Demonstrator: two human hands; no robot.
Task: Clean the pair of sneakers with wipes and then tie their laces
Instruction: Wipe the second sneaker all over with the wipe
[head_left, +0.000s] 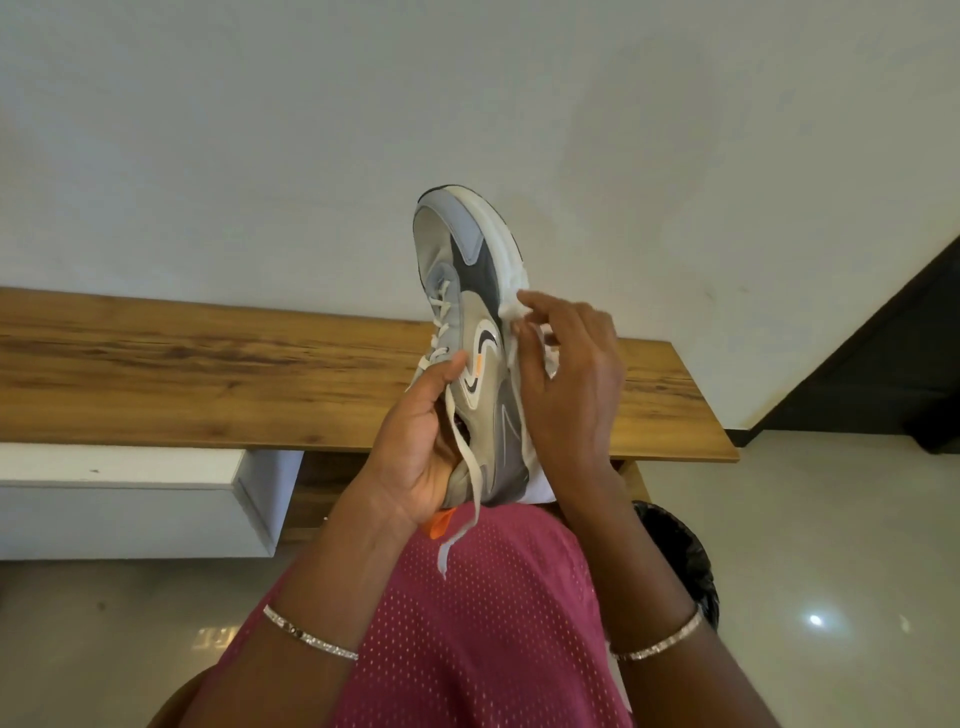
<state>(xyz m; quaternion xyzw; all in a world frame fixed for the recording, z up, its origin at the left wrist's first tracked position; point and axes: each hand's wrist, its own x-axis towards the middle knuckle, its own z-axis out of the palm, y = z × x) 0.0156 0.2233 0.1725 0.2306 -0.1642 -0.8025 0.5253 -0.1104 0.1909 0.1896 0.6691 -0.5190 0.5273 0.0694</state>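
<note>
The sneaker (467, 291) is held up in the air above the near edge of the wooden desk (208, 374). Its toe points up and away towards the white wall (311, 130), and its heel is low, close to the person's body. It is grey and beige with a thick white sole, and the sole faces right.

The left hand (415, 447) holds the shoe from the left. Its grip is closed round the heel and the opening, with the thumb lying on the side of the shoe just below the laced part. A loose lace (462, 467) hangs down past this hand, and its end dangles in front of the pink mesh garment (493, 623). An orange tab (441, 522) shows just under the heel.

The right hand (571, 384) is at the right side of the shoe, at the middle of the sole. Its grip is pinched on a white wipe (514, 312), with the fingertips pressing the wipe against the white edge of the sole.

Each wrist has a thin sparkly bracelet, left (311, 636) and right (660, 644).

Under the desk on the left is a white drawer unit (130, 499). On the right, partly hidden behind the right arm, is a bin with a black liner (680, 551), standing on the pale glossy floor (831, 519).
</note>
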